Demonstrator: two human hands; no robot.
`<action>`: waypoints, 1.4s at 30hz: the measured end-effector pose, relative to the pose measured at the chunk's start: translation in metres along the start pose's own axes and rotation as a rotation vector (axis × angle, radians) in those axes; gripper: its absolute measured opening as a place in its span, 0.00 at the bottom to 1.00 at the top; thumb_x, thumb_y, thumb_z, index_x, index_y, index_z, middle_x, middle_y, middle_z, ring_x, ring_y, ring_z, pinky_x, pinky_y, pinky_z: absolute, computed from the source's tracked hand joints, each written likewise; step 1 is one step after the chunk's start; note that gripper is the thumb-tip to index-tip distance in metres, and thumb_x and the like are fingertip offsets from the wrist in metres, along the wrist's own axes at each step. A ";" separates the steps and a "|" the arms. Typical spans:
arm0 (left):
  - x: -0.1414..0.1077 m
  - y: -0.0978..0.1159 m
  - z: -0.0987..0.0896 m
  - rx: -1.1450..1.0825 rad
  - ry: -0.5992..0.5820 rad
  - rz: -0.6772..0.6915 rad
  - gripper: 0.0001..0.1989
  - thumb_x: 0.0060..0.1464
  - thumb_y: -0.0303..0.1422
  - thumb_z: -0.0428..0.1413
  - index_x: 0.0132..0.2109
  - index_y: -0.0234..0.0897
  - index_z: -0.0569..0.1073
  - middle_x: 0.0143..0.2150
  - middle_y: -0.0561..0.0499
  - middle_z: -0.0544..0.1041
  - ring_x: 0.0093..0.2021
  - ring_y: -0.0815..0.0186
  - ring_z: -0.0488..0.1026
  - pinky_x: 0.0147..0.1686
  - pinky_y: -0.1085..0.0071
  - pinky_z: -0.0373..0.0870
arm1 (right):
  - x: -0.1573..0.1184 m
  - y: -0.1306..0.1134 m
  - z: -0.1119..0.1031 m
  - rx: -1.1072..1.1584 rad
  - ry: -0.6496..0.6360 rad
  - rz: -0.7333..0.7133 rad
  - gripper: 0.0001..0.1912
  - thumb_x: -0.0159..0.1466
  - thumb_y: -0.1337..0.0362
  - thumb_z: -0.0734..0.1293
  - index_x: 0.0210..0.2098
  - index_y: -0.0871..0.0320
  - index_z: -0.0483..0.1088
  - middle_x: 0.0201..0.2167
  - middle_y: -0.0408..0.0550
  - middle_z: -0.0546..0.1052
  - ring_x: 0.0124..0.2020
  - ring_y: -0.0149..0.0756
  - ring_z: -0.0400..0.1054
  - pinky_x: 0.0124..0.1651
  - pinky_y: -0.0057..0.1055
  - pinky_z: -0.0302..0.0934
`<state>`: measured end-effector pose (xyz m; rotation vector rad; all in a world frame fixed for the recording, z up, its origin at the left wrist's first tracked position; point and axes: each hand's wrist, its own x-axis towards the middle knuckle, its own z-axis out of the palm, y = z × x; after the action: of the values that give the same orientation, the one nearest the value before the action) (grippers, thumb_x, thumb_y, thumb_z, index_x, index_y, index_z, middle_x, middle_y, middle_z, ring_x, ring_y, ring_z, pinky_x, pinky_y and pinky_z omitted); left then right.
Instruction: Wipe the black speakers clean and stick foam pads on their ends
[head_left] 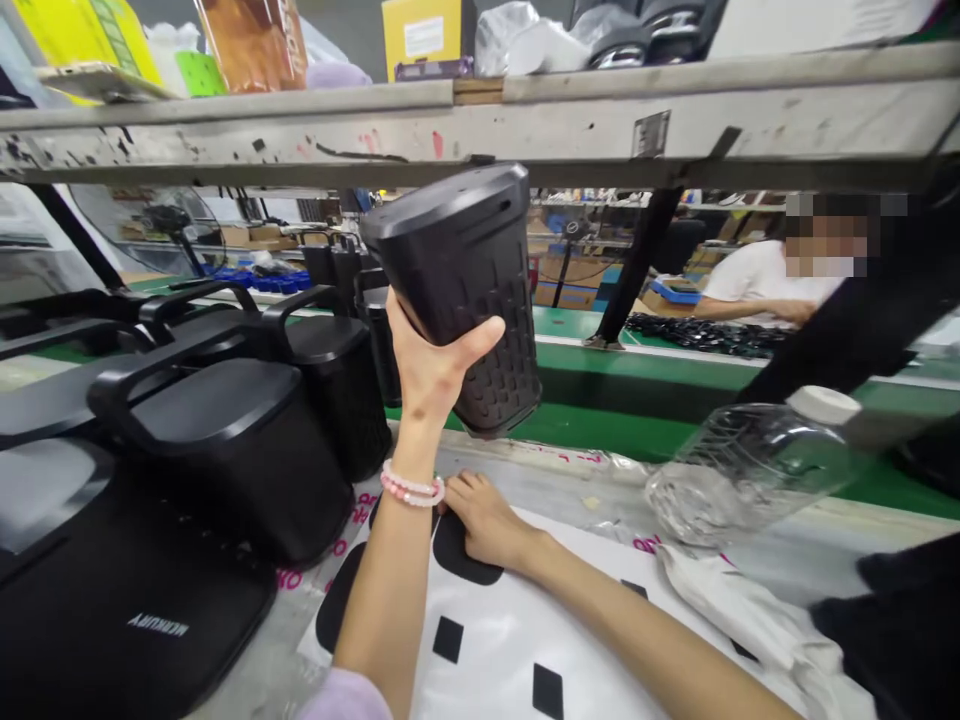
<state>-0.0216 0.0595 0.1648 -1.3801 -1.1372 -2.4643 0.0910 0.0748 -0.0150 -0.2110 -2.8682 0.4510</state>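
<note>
My left hand is raised and wrapped round a black speaker housing, its thumb across the patterned side. The housing is tilted, with its smooth flat end up, just under the shelf edge. Lower down, my right hand rests on a white sheet that carries black pieces. Its fingers are curled at the upper edge of a rounded black sticker; the fingertips are partly hidden. Smaller black squares dot the same sheet.
Several black speakers with handles crowd the left side. A clear plastic bottle lies tilted at right, near a crumpled white cloth. A loaded shelf crosses overhead. Beyond the green conveyor a person works.
</note>
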 end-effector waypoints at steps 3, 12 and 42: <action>0.003 0.001 -0.007 0.070 0.003 0.049 0.49 0.31 0.62 0.66 0.56 0.40 0.61 0.56 0.42 0.71 0.58 0.54 0.71 0.59 0.59 0.68 | 0.003 0.003 0.002 -0.001 0.028 -0.010 0.21 0.44 0.79 0.60 0.36 0.56 0.62 0.38 0.48 0.70 0.41 0.43 0.58 0.42 0.37 0.52; 0.003 -0.008 -0.012 0.105 -0.061 0.101 0.52 0.36 0.58 0.67 0.63 0.43 0.56 0.60 0.43 0.68 0.63 0.53 0.67 0.63 0.56 0.64 | 0.002 0.004 0.006 -0.033 0.087 -0.060 0.21 0.47 0.81 0.58 0.37 0.56 0.64 0.36 0.50 0.69 0.41 0.43 0.57 0.43 0.38 0.52; -0.009 0.003 0.002 0.032 -0.076 0.046 0.49 0.32 0.55 0.70 0.59 0.46 0.60 0.60 0.45 0.68 0.62 0.53 0.67 0.63 0.55 0.63 | -0.132 -0.008 -0.106 0.068 0.413 -0.147 0.16 0.60 0.78 0.58 0.34 0.47 0.66 0.36 0.45 0.75 0.41 0.42 0.70 0.41 0.43 0.60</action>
<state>-0.0135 0.0563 0.1606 -1.4855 -1.1416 -2.3707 0.2435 0.0741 0.0587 -0.0691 -2.4403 0.4196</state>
